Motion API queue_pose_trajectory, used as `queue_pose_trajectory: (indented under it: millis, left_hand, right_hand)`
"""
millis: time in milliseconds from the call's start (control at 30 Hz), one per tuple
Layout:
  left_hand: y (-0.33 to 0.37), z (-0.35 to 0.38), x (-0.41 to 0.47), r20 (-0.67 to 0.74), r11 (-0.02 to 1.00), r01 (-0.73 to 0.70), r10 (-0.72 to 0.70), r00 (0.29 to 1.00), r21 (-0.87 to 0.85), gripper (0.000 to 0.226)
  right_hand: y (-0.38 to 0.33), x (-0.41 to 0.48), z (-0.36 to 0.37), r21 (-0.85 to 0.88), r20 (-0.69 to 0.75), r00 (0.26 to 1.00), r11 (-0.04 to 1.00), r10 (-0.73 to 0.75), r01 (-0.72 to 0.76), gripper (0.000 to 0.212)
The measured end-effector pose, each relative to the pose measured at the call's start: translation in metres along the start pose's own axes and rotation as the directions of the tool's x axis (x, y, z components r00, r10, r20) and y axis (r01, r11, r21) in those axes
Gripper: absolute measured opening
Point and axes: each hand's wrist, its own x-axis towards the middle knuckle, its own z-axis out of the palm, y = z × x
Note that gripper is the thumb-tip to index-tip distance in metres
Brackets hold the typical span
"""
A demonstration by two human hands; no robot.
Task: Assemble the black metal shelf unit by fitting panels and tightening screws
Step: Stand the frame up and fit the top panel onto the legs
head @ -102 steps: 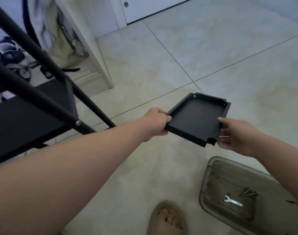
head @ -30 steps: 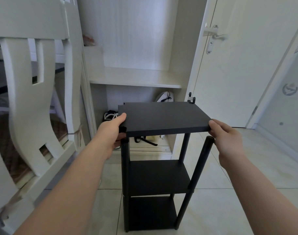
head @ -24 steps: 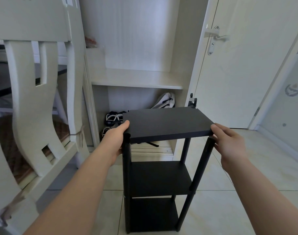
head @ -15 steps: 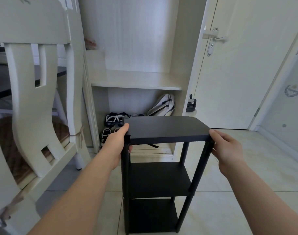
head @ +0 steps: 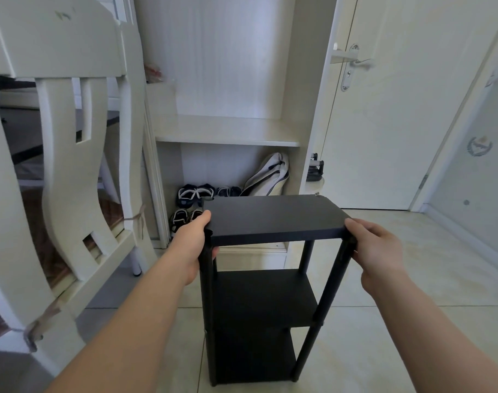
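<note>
One black shelf unit (head: 263,296), top panel (head: 273,215) seemingly seated

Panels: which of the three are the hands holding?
The top panel: the left hand and right hand grip its two ends. The middle panel and bottom panel are untouched.

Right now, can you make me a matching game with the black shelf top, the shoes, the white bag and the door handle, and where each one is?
Things:
1. top panel
2. shoes
3. white bag
4. door handle

Places:
A. leaning in the bottom of the cupboard, right side
B. on the white door, high up
C. gripped at its ends by the left hand and right hand
D. on the cupboard floor, left of the bag

Pairs: 1-C, 2-D, 3-A, 4-B.
</note>
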Motion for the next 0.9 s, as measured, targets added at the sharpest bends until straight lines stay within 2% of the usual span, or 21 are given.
queue_pose_trajectory:
  millis: [233, 433, 900]
  left_hand:
    - [-0.001, -0.006, -0.008, 0.046, 1.000, 0.023, -0.023, 0.999, 0.002, 0.030]
    - [0.001, -0.012, -0.008, 0.042, 0.998, 0.044, -0.045, 0.998, 0.034, 0.028]
    - [0.000, -0.014, -0.005, 0.037, 0.994, 0.062, -0.066, 0.997, 0.087, 0.022]
  right_hand:
    - [-0.002, -0.009, -0.007, -0.007, 0.002, 1.000, 1.000, 0.008, -0.008, 0.004]
    - [-0.005, -0.005, -0.017, -0.052, 0.091, 0.993, 0.996, 0.080, -0.076, 0.010]
    - [-0.005, 0.008, -0.016, -0.092, 0.069, 0.992, 0.990, 0.110, -0.103, 0.016]
